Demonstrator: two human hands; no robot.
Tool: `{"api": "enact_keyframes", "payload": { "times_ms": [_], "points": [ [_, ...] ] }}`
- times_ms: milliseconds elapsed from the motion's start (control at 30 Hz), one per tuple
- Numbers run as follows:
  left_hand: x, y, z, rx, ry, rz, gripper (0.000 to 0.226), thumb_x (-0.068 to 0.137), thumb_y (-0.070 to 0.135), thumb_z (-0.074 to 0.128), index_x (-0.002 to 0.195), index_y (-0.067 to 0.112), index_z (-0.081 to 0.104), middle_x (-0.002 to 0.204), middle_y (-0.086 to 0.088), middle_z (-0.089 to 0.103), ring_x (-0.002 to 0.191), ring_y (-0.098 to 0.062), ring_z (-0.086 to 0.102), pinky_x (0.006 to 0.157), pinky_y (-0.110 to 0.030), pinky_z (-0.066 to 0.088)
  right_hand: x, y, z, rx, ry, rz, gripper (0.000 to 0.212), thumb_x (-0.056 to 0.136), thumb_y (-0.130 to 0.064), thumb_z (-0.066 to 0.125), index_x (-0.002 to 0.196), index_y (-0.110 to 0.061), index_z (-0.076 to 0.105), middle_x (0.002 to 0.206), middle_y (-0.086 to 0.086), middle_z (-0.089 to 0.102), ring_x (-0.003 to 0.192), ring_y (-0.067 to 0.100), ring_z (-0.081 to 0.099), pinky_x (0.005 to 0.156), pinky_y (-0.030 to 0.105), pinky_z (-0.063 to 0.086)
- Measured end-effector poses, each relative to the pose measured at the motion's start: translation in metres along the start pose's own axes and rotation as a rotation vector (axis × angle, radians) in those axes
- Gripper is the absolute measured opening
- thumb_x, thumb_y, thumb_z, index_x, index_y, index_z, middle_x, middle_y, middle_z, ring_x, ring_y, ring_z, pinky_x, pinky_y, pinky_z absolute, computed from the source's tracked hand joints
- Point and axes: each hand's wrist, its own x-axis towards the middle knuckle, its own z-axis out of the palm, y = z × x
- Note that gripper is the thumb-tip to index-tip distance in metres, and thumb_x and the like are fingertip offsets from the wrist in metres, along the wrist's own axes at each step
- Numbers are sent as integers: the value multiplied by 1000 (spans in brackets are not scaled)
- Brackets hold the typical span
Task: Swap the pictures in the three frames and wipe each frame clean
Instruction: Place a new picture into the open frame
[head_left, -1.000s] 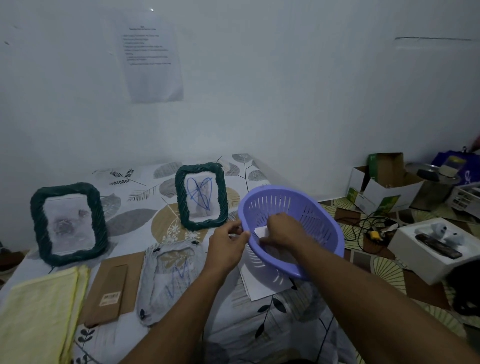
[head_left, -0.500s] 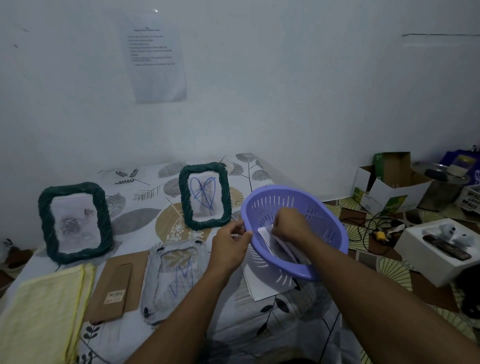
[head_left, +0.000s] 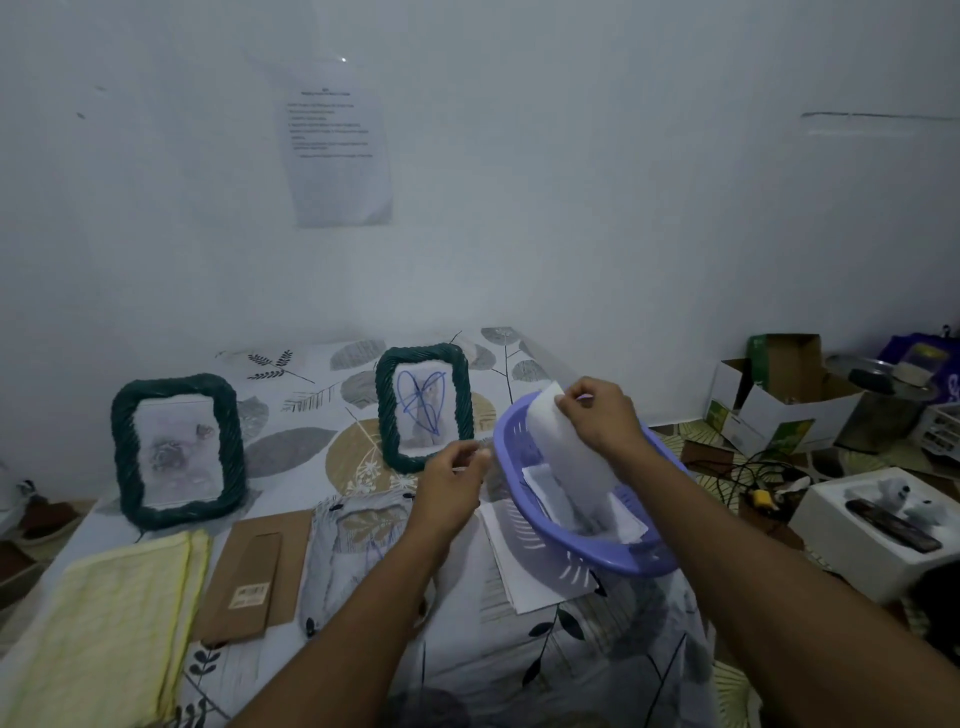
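Two green rope frames stand on the table: the left frame (head_left: 176, 449) shows a greyish picture, the middle frame (head_left: 423, 405) a blue scribble. A third frame (head_left: 358, 551) lies flat in front, with its brown backing board (head_left: 249, 571) beside it. My right hand (head_left: 597, 410) pinches a white paper sheet (head_left: 569, 457) and lifts it out of the tilted purple basket (head_left: 597, 545). More white papers (head_left: 623, 525) stay in the basket. My left hand (head_left: 452, 483) hovers just left of the basket rim, fingers loosely curled, holding nothing.
A yellow cloth (head_left: 104, 623) lies at the table's front left. White sheets (head_left: 530, 566) lie under the basket. Right of the table, on the floor, are cardboard boxes (head_left: 779, 405), cables (head_left: 743, 473) and a white box (head_left: 883, 525). A printed sheet (head_left: 337, 145) hangs on the wall.
My right hand has risen, pulling a white sheet up out of the basket. My left hand has let go of the basket rim and drawn slightly left.
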Motion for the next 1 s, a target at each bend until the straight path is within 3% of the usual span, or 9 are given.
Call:
{"api": "enact_keyframes", "payload": {
  "times_ms": [100, 200, 300, 400, 567, 700, 767, 867, 1000],
  "points": [
    [5, 9, -19, -100, 15, -42, 26, 98, 31, 51, 118, 16, 58, 111, -3, 65, 97, -17, 64, 76, -29, 53, -9, -38, 7, 168, -42, -31, 13, 90, -26, 64, 78, -19, 64, 80, 0, 64, 70, 15, 54, 58, 23, 37],
    [3, 19, -44, -224, 11, -62, 22, 99, 29, 48, 108, 15, 63, 102, -4, 69, 91, -21, 67, 77, -33, 53, -23, -67, 25, 341, -105, -10, 19, 90, -27, 65, 72, -19, 61, 82, 5, 65, 70, 18, 51, 65, 28, 40],
    [-3, 18, -75, -332, 47, -58, 14, 97, 16, 53, 102, 7, 63, 83, -7, 68, 70, -18, 63, 64, -30, 54, -37, -72, 58, 420, -166, 69, 20, 88, -26, 66, 71, -19, 62, 80, 9, 66, 70, 23, 53, 67, 33, 43],
    [-10, 3, -108, -333, 68, -68, 9, 91, 4, 59, 99, 4, 63, 80, -7, 67, 68, -17, 61, 58, -28, 53, -50, -61, 97, 445, -213, 135, 17, 85, -26, 70, 70, -20, 64, 82, 12, 71, 75, 30, 61, 68, 44, 53],
    [-13, -30, -143, -120, 163, -56, 14, 84, -4, 66, 88, 9, 62, 73, -8, 63, 68, -22, 63, 58, -33, 56, -75, -39, 145, 362, -272, 130, 13, 85, -12, 70, 94, -13, 61, 96, 10, 70, 89, 27, 67, 77, 45, 58],
    [-15, -54, -149, 150, 173, -24, 21, 80, 1, 71, 97, 10, 64, 79, -7, 63, 65, -18, 60, 52, -26, 52, -88, -21, 167, 143, -239, 6, 33, 78, -12, 77, 105, -19, 58, 77, -2, 61, 73, 13, 58, 70, 32, 51],
    [-15, -64, -148, 291, 170, 8, 21, 79, 4, 72, 97, 12, 64, 79, -3, 63, 67, -15, 57, 60, -29, 51, -92, -12, 175, 24, -240, -72, 39, 79, -16, 77, 112, -20, 57, 73, -1, 58, 70, 14, 56, 67, 29, 46],
    [-16, -79, -147, 536, 151, 102, 22, 79, 13, 72, 101, 13, 67, 82, 2, 65, 76, -14, 56, 70, -29, 45, -96, -1, 183, -211, -218, -180, 41, 80, -28, 74, 117, -26, 57, 86, -2, 64, 83, 17, 60, 71, 31, 49],
    [-16, -95, -157, 858, 181, 242, 31, 82, 35, 67, 109, 23, 69, 99, 4, 68, 94, -19, 55, 71, -25, 30, -99, 18, 192, -371, -170, -326, 41, 83, -38, 68, 121, -24, 58, 112, 0, 57, 110, 22, 48, 85, 36, 46]
  ]
}}
